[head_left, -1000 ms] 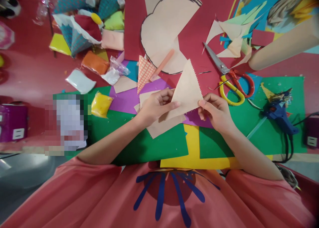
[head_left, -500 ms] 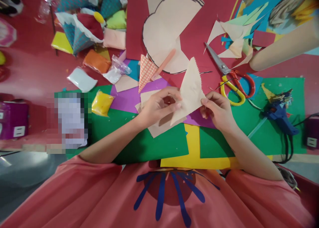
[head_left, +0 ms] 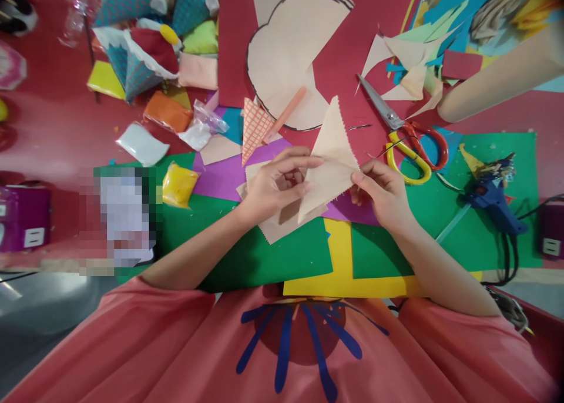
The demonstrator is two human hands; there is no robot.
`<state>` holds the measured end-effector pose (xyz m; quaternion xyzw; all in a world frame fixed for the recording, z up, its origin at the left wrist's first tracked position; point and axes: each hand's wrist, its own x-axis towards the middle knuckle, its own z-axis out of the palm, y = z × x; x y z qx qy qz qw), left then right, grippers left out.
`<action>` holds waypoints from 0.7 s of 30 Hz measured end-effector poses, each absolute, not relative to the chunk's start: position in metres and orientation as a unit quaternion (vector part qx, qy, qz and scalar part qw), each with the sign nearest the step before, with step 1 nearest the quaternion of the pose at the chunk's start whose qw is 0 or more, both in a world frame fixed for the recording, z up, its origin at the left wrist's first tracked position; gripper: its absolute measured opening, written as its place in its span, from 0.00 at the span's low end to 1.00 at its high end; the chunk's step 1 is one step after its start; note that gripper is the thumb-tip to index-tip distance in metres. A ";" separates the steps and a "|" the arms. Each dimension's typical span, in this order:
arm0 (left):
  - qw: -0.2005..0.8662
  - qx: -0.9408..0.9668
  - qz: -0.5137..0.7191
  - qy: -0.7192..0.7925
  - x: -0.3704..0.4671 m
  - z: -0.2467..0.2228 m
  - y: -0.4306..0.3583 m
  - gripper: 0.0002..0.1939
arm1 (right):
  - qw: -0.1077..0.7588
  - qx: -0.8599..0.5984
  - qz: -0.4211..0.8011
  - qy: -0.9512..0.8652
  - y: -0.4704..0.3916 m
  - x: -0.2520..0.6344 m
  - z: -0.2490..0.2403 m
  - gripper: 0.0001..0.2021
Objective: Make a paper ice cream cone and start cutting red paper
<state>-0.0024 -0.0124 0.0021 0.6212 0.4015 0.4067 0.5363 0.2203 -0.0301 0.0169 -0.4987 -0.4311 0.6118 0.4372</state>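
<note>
Between my hands hangs a cream triangular paper piece (head_left: 332, 156) with zigzag-cut edges, one corner pointing away from me. My left hand (head_left: 282, 185) grips its left edge between thumb and fingers. At the right corner my right hand (head_left: 381, 191) pinches it with thumb and forefinger. Below it lies another cream paper piece (head_left: 275, 229) with a zigzag edge, partly hidden by my left hand. A small cone with an orange grid pattern (head_left: 254, 127) lies just beyond my left hand, beside an orange stick (head_left: 291, 112).
Scissors (head_left: 392, 124) with red and yellow handles lie beyond my right hand. A blue glue gun (head_left: 496, 203) rests at the right. A large cream cutout with black outline (head_left: 282, 56) lies ahead on red board. Clay packets (head_left: 170, 112) and blue cones (head_left: 136, 68) crowd the left.
The triangular paper has turned slightly and flattened toward the camera, showing more of its face. My left fingers have straightened along it; both hands remain on it.
</note>
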 end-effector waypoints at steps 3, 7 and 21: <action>0.573 0.606 0.407 0.373 -0.003 0.000 -0.012 0.24 | 0.430 -0.497 0.615 -0.435 -0.030 0.219 0.018 0.16; 0.640 0.564 0.398 0.336 -0.003 0.001 -0.011 0.27 | 0.424 -0.481 0.629 -0.440 -0.030 0.219 0.016 0.17; 0.600 0.547 0.394 0.431 0.003 0.006 -0.012 0.10 | 0.401 -0.532 0.550 -0.504 -0.027 0.222 0.020 0.17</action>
